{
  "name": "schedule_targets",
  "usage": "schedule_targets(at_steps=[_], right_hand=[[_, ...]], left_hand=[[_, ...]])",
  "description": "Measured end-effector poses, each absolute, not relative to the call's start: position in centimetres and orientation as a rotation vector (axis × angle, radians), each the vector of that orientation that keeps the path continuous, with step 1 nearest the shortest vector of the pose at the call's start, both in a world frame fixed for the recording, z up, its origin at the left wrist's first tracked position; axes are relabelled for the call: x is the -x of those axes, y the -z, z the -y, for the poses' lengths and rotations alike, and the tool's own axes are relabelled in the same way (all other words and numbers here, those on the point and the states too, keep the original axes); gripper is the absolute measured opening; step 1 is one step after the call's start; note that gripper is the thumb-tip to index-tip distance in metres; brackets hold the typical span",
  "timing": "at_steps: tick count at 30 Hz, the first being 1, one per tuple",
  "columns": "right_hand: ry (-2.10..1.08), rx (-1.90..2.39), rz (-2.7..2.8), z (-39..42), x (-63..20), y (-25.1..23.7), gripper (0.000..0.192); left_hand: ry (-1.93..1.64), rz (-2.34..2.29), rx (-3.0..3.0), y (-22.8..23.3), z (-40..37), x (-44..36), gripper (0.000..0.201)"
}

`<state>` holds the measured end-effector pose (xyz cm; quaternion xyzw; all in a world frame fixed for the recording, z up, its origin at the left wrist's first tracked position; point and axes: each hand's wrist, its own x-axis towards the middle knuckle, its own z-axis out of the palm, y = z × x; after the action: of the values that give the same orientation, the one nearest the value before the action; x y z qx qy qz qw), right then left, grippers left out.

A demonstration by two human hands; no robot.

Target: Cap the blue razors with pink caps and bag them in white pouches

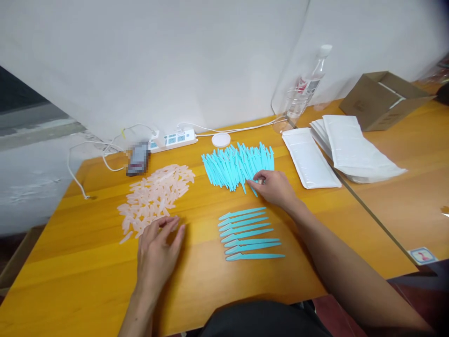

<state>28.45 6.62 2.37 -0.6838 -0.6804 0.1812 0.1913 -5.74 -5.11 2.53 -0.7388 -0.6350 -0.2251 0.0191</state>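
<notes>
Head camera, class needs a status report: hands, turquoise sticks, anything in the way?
Right hand at turquoise pile, grip unclear; left hand open by pale pink pieces. Separate turquoise row on the near side. No obstruction visible.

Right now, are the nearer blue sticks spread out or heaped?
Spread out: the nearer sticks lie side by side, table showing between most of them. In the heap at the right hand, sticks overlap.

The right hand (275, 188) seemingly touches the turquoise pile (228, 167), the left hand (156, 250) beside pale pink pieces (159, 192).
</notes>
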Motion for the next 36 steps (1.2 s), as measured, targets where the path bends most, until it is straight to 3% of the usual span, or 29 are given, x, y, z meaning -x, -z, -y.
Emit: schedule_targets(at_steps=[5,22,25,29,32,36], right_hand=[[-0.439,2.070,2.038,-6.9,-26.9,-2.4,0.029],[-0.357,1.990,2.014,-6.3,-27.4,-3.0,0.030],[-0.588,1.803,1.912,-5.9,-28.4,-3.5,0.026],[-1.307,1.356,1.851,-5.5,-29.4,-3.5,0.027],[-1.459,1.227,1.920,-5.2,-29.5,-3.4,0.027],[-1.475,1.230,2.010,-4.9,-28.9,-3.7,0.028]], left_hand=[[0.431,2.006,2.280,-1.3,4.0,7.7,0.033],[0.410,2.044,2.313,-1.8,3.2,8.2,0.033],[0.349,1.969,2.364,-1.8,2.7,8.3,0.031],[0.357,1.934,2.493,-2.2,2.1,7.7,0.030],[0.567,2.062,2.574,-2.7,1.6,6.2,0.032],[1.414,2.461,2.583,-3.4,0.5,3.1,0.036]])
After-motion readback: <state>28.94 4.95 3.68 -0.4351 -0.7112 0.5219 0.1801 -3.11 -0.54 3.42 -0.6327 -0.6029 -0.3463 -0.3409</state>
